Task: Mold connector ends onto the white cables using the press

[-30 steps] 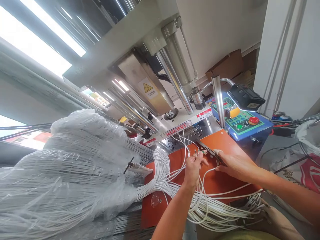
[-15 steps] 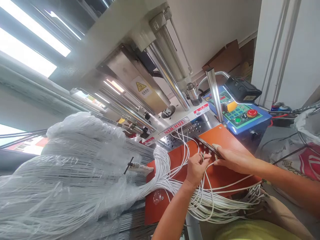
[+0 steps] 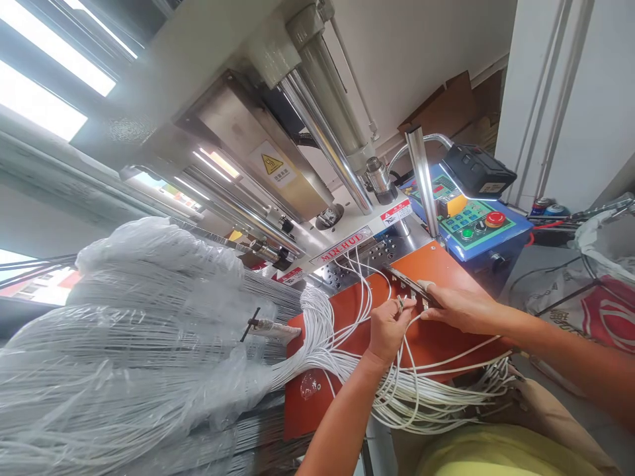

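Observation:
In the head view, my left hand (image 3: 387, 329) pinches the end of a white cable, with a small metal tip showing at the fingertips. My right hand (image 3: 455, 308) grips the near end of a dark metal mold bar (image 3: 407, 283), thumb on top. Small light pieces sit along the bar's side, close to my left fingertips. Whether the cable end touches the bar, I cannot tell. Under both hands lies an orange board (image 3: 431, 264). Across it runs a thick bundle of white cables (image 3: 317, 324), its loose ends gathered at the board's front edge.
A press machine (image 3: 342, 244) labelled MIN-HUI stands behind the board. Right of it is a blue control box (image 3: 516, 231) with a red button (image 3: 495, 218) and a black lamp (image 3: 479, 170). Plastic-wrapped cables (image 3: 149, 330) fill the left side. A T-handled clamp (image 3: 272, 329) sits by the board.
The view has shifted slightly. My left fingertips have turned a little with the cable end, staying close to the bar. My right hand keeps its hold on the bar.

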`<state>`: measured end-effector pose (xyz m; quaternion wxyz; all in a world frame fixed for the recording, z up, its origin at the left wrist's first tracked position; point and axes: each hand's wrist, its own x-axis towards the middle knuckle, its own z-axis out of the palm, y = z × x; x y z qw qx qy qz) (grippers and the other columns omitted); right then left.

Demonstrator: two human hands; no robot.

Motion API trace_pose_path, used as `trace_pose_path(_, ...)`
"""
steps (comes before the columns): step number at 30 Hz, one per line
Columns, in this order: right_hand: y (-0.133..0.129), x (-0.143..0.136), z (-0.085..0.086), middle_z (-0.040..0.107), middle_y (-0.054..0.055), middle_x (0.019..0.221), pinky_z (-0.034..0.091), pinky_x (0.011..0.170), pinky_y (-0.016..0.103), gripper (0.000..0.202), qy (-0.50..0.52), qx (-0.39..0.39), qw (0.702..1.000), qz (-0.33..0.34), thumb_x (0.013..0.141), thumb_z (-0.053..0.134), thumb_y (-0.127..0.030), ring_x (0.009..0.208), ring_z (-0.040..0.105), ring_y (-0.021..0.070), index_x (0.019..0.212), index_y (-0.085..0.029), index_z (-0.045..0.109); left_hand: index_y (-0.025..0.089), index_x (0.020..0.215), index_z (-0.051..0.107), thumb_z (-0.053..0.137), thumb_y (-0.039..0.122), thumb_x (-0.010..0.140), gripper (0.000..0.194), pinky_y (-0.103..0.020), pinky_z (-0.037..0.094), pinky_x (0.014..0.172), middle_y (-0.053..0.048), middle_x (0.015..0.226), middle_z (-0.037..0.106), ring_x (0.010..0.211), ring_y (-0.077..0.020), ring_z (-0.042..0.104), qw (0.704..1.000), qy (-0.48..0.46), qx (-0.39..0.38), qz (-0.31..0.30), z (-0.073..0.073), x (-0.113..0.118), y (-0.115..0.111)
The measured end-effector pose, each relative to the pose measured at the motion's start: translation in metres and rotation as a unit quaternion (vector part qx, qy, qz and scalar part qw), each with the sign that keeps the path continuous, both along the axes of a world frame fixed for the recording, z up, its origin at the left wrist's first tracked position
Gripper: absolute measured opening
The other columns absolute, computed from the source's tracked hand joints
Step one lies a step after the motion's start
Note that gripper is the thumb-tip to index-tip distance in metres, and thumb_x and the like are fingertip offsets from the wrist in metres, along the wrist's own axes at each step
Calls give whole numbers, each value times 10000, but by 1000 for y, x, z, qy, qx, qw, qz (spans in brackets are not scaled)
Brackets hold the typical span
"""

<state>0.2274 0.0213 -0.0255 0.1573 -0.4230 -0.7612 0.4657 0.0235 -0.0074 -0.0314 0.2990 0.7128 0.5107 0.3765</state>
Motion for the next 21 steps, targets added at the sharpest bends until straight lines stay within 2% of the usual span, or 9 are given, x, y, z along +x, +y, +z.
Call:
trace_pose_path(6,-3,0,3,685,70,1052,460,756,307,398,5,13,1000,-18,870,538,-486,929,655,259,1190,-262,460,196,980,747,607,151,862,188,-288,542,850,-45,900,754,874,-167,706,1000,7,12,-8,-3,-1,1)
trace_pose_path(13,-1,2,-2,687,66,1009,468,764,339,413,14,-2,1000,-6,861,517,-559,878,636,255,1133,-248,511,187,997,733,600,112,852,210,-294,550,838,-57,926,749,874,-172,705,996,39,53,-56,-4,-4,4)
trace_pose_path(21,-1,2,-1,681,58,1043,469,773,314,399,31,14,999,1,874,519,-546,911,642,247,1151,-259,521,193,997,719,580,110,866,209,-287,547,827,-46,907,742,862,-164,698,994,52,74,-53,-2,-4,0)
